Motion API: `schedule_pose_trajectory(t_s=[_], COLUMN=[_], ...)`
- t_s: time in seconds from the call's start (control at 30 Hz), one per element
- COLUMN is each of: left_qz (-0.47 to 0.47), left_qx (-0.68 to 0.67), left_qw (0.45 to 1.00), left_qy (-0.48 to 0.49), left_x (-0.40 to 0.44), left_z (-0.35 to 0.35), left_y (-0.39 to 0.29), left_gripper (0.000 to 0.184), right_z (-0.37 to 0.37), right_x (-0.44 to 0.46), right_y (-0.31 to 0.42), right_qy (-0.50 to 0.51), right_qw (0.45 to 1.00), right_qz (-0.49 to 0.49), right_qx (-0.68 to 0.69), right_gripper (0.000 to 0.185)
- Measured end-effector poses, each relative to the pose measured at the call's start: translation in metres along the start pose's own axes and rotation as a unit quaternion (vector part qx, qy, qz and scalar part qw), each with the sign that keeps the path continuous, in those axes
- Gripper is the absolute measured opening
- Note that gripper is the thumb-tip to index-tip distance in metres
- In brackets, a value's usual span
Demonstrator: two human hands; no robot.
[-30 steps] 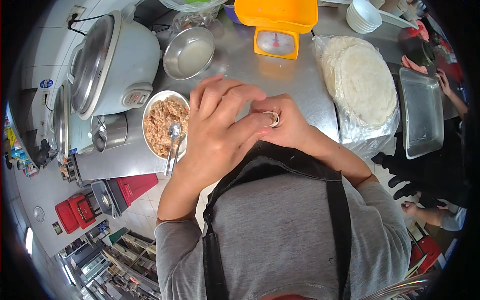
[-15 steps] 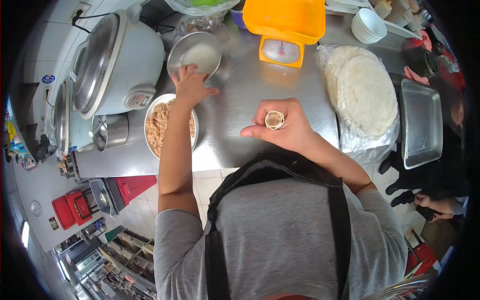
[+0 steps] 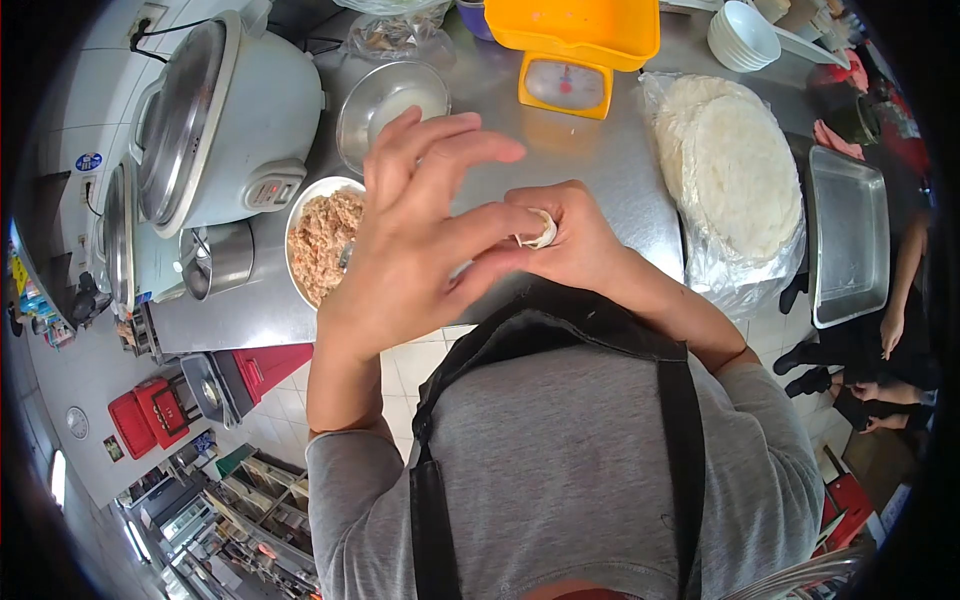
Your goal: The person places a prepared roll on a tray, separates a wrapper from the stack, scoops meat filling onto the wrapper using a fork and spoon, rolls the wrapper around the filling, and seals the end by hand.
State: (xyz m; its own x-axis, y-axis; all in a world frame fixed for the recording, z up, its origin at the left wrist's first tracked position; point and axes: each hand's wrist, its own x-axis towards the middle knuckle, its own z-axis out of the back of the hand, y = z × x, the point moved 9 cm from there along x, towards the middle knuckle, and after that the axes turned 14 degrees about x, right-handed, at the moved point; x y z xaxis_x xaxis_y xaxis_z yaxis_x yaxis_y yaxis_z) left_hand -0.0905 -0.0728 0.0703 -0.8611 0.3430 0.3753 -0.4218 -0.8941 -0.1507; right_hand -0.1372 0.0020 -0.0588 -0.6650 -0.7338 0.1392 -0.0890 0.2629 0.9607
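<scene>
My right hand (image 3: 582,235) is curled around a small dumpling (image 3: 543,231) with a pale wrapper. The index finger and thumb of my left hand (image 3: 415,245) meet at the wrapper's edge in a pinch, while its other fingers are stretched out. Part of the dumpling is hidden by the fingers. Left of my left hand stands a white bowl (image 3: 294,255) of minced filling (image 3: 325,235), with a bit of a metal utensil (image 3: 346,254) showing. Behind the hand is a metal bowl (image 3: 362,108) with whitish liquid, partly covered by the fingers.
A stack of round dough wrappers (image 3: 735,175) lies in plastic on the right, beside a metal tray (image 3: 850,235). At the back are a yellow scale (image 3: 565,85) and white bowls (image 3: 743,38). A large cooker (image 3: 245,130) stands left. Another person's arm (image 3: 905,290) shows far right.
My left hand has come from the metal bowl over to the dumpling, and its finger and thumb now touch the wrapper. My right hand stays around the dumpling, nearly in place.
</scene>
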Motion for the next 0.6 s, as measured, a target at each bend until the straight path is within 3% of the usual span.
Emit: schedule_pose_trajectory(t_s=[0.07,0.17,0.37,0.47,0.6], left_qz=[-0.056,-0.065,0.068,0.017,-0.028], left_qx=[0.055,0.056,-0.074,0.018,0.081], left_qw=[0.996,0.996,0.995,0.998,0.995], left_qy=[-0.033,-0.019,-0.017,0.050,0.052], left_x=[-0.001,0.000,0.010,0.018,0.021], left_z=[-0.006,-0.003,0.009,0.007,0.006], left_y=[-0.007,-0.011,0.009,-0.009,-0.021], left_gripper=[0.021,0.018,0.019,0.018,0.016], right_z=[-0.001,-0.003,-0.008,-0.010,-0.011], right_x=[0.000,-0.003,-0.005,-0.006,-0.006], right_y=[0.009,0.008,0.012,0.017,0.010], right_qy=[0.017,0.054,0.057,0.048,0.040], right_qw=[0.999,0.998,0.998,0.998,0.998], right_qz=[0.002,-0.016,-0.023,0.006,0.021], right_qx=[-0.035,-0.030,-0.003,-0.049,-0.052], right_gripper=[0.030,0.029,0.028,0.030,0.031])
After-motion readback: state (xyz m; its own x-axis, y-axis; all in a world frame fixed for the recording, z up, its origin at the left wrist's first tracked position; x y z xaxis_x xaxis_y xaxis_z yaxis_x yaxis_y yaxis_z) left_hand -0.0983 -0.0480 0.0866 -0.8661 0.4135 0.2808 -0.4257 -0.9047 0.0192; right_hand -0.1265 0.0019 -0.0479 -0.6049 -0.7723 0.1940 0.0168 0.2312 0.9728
